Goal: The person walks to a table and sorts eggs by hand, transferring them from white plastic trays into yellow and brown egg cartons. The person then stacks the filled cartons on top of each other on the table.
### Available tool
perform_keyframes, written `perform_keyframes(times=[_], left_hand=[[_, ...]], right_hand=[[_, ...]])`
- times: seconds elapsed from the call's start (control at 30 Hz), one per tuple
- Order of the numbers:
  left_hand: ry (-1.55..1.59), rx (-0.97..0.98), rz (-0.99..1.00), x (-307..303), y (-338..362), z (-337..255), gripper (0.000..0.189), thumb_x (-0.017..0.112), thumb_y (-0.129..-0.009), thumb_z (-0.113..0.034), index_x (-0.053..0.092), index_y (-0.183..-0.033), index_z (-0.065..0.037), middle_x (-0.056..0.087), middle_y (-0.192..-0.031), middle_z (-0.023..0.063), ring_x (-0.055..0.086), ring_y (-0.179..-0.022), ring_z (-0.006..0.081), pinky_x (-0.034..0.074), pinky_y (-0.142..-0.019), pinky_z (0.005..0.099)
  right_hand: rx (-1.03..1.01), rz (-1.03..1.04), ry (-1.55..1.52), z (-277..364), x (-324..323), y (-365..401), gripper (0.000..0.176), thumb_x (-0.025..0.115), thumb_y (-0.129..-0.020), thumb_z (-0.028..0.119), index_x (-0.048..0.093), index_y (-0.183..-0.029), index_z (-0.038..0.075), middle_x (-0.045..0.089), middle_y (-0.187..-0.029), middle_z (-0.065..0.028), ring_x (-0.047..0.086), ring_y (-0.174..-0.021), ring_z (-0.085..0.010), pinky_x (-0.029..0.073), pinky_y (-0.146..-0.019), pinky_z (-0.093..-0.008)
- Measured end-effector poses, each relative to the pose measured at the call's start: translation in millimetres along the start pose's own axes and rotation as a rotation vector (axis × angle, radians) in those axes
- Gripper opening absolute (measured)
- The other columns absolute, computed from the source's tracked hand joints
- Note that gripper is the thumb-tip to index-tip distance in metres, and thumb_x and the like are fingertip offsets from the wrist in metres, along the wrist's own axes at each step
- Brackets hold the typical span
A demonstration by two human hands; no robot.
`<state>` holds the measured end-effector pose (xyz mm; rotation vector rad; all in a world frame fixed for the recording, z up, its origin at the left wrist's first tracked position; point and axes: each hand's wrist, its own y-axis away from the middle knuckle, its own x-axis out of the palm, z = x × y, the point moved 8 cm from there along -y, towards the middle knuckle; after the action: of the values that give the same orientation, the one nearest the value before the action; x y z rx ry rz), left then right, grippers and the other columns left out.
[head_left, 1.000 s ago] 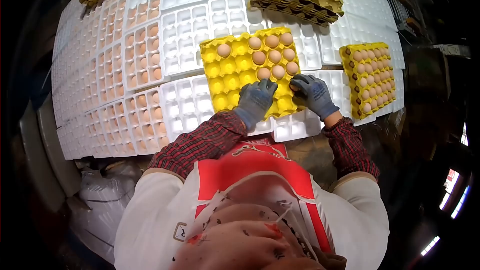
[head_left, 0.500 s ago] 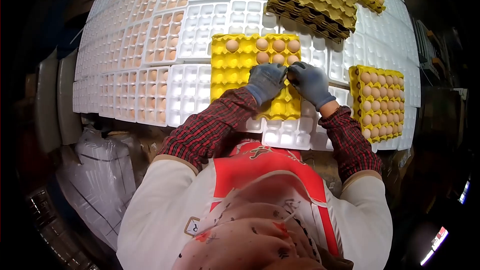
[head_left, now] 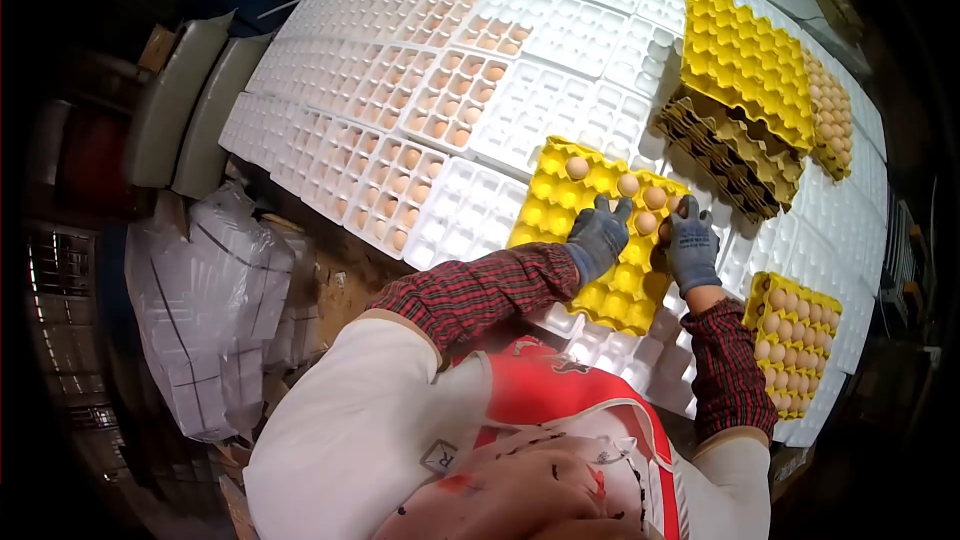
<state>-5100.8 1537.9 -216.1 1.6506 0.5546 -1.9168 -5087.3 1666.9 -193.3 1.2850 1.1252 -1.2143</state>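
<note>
In the head view, a yellow egg tray (head_left: pixel 548 202) lies in front of me, tilted, with several brown eggs (head_left: pixel 654 197) in its far rows. My left hand (head_left: pixel 600 238), in a grey-blue glove, rests over the tray's middle, thumb and forefinger apart, with no egg visible in it. At the tray's right side, my gloved right hand (head_left: pixel 693 250) curls its fingers beside a brown egg (head_left: pixel 664 232). Whether it grips that egg is partly hidden. White moulded trays (head_left: pixel 470 210) lie beneath and around the yellow one.
To the right stands a yellow tray full of eggs (head_left: pixel 795 340). Beyond it rises a stack of yellow and brown trays (head_left: pixel 745 70). Egg-filled white trays (head_left: pixel 400 190) cover the left. A plastic-wrapped bundle (head_left: pixel 210 310) sits beside the table at lower left.
My view has turned, so the table appears tilted. My hands, close together before, are now apart: the left over the tray's middle, the right at its right side.
</note>
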Motion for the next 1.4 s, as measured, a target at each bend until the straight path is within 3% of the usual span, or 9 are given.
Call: perform_keyframes(times=[0.3,0.57,0.67,0.77,0.9,1.0,1.17,1.27,1.4], left_hand=[[2.011,-0.583,0.112,18.6,20.1,216.4,0.053,0.079,-0.085,-0.041,0.068,-0.124,-0.006,0.068,-0.102,-0.0003,0.062,-0.087,0.0068,0.05,-0.074,0.0225],[0.602,-0.484,-0.338,42.9,-127.7,371.1,0.048,0.082,-0.076,-0.04,0.07,-0.118,-0.022,0.055,-0.133,0.013,0.06,-0.117,0.0303,0.05,-0.097,0.0466],[0.26,-0.392,0.133,81.7,-196.2,393.6,0.041,0.078,-0.079,-0.04,0.071,-0.117,-0.027,0.053,-0.136,0.0114,0.06,-0.119,0.0288,0.051,-0.097,0.047],[0.308,-0.256,0.278,65.4,-212.2,392.2,0.04,0.071,-0.083,-0.038,0.069,-0.122,-0.028,0.053,-0.136,0.0102,0.061,-0.118,0.0302,0.05,-0.099,0.0439],[0.441,-0.115,0.031,81.5,-242.6,397.2,0.039,0.064,-0.088,-0.033,0.067,-0.127,-0.031,0.056,-0.139,0.0093,0.061,-0.12,0.0288,0.049,-0.102,0.0425],[0.411,-0.12,0.291,94.6,-257.6,392.6,0.039,0.061,-0.089,-0.035,0.067,-0.127,-0.027,0.064,-0.129,0.0121,0.059,-0.12,0.0305,0.048,-0.102,0.0427],[0.817,0.002,-0.694,41.1,-268.4,370.5,0.041,0.061,-0.093,-0.033,0.061,-0.132,-0.018,0.061,-0.133,0.0094,0.057,-0.122,0.0316,0.045,-0.103,0.0449],[0.225,-0.125,-0.073,110.2,-282.6,342.5,0.052,0.055,-0.096,-0.045,0.05,-0.142,-0.02,0.042,-0.153,0.0131,0.033,-0.142,0.0402,0.022,-0.119,0.0544],[0.554,-0.02,-0.576,44.3,-223.3,312.6,0.051,0.065,-0.091,-0.049,0.062,-0.13,-0.015,0.059,-0.133,0.017,0.053,-0.124,0.0352,0.044,-0.102,0.0463]], right_hand=[[0.351,0.102,-1.531,-27.8,-14.1,-21.2,0.034,0.07,-0.091,0.026,0.068,-0.117,0.004,0.067,-0.1,-0.0033,0.063,-0.088,-0.0118,0.052,-0.072,-0.0257],[0.157,-0.275,-0.71,87.2,-13.9,-263.8,0.043,0.076,-0.081,0.041,0.072,-0.106,0.006,0.066,-0.113,-0.0132,0.067,-0.095,-0.0273,0.052,-0.084,-0.0394],[0.342,-0.057,-0.538,111.3,-0.3,-333.8,0.045,0.072,-0.083,0.042,0.069,-0.115,0.011,0.059,-0.128,-0.0138,0.062,-0.111,-0.0326,0.052,-0.093,-0.044],[0.285,0.288,-0.194,129.2,24.3,-365.2,0.052,0.072,-0.085,0.042,0.062,-0.132,0.021,0.056,-0.136,-0.0123,0.059,-0.121,-0.0338,0.05,-0.099,-0.0463],[0.268,-0.098,-0.652,88.2,20.3,-393.2,0.054,0.057,-0.095,0.039,0.05,-0.144,0.016,0.046,-0.149,-0.0109,0.049,-0.134,-0.0356,0.042,-0.108,-0.0523],[0.215,0.04,-0.188,91.1,47.2,-388.0,0.066,0.048,-0.098,0.047,0.033,-0.155,0.018,0.028,-0.162,-0.0126,0.021,-0.15,-0.0385,0.02,-0.119,-0.0583],[0.111,-0.201,-1.008,71.4,1.9,-292.4,0.042,0.063,-0.095,0.026,0.061,-0.132,0.009,0.063,-0.132,-0.0152,0.061,-0.121,-0.0326,0.046,-0.103,-0.0413],[0.247,-0.274,-1.416,42.4,-45.7,-191.9,0.039,0.07,-0.093,0.014,0.062,-0.128,0.0,0.068,-0.119,-0.0073,0.063,-0.108,-0.0144,0.049,-0.094,-0.028],[0.518,-0.363,-1.194,-27.5,-45.0,-51.5,0.033,0.077,-0.086,0.008,0.067,-0.116,-0.001,0.069,-0.109,-0.0029,0.063,-0.094,-0.0109,0.052,-0.085,-0.0263]])
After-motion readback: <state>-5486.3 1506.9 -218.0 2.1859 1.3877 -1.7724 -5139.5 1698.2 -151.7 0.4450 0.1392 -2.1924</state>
